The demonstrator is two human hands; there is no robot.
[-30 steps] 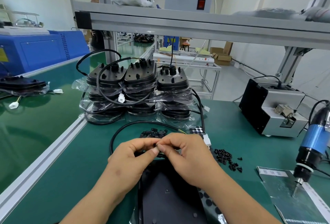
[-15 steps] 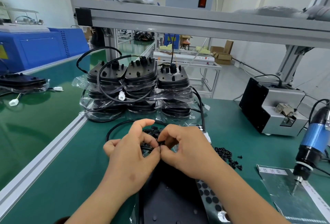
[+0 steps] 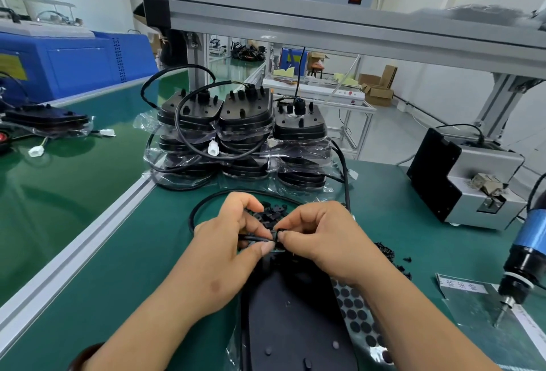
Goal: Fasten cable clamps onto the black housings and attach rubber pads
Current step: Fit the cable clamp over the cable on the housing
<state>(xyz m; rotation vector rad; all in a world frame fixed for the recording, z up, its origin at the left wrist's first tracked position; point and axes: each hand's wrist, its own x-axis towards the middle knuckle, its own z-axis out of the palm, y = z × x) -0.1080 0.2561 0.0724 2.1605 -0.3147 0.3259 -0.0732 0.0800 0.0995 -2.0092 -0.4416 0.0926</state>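
Note:
A black housing [image 3: 295, 320] lies flat on the green bench just in front of me, its far end hidden under my hands. Its black cable [image 3: 206, 202] loops out to the left and back between my fingers. My left hand [image 3: 224, 249] pinches the cable between thumb and forefinger. My right hand [image 3: 322, 237] pinches a small black cable clamp [image 3: 278, 233] against that cable. A heap of spare clamps [image 3: 273, 212] sits just beyond my fingers. A sheet of round black rubber pads [image 3: 354, 311] lies to the right of the housing.
Stacks of bagged black housings [image 3: 242, 134] with cables stand behind the hands. A pile of black screws [image 3: 387, 252] lies to the right, a screw feeder box [image 3: 461, 178] farther back. A blue electric screwdriver [image 3: 523, 258] hangs at the right edge. An aluminium rail [image 3: 88, 240] borders the conveyor on the left.
Both hands have stayed together over the housing's far end. My left hand turned and closed its fingers onto the cable, and the right fingers now press the clamp to it.

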